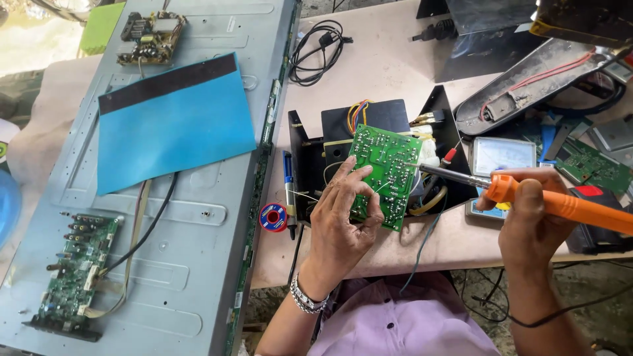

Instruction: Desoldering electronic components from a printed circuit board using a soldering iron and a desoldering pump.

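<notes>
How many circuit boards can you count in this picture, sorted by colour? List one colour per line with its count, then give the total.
Green circuit boards: 3, one held by the left hand at the centre, one on the metal panel at lower left, one at the right edge.
Brownish circuit boards: 1, at the panel's top.
Total: 4

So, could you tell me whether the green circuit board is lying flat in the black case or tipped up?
Tipped up. The green circuit board stands on edge over the black case, solder side facing the camera, steadied by the left hand.
</notes>
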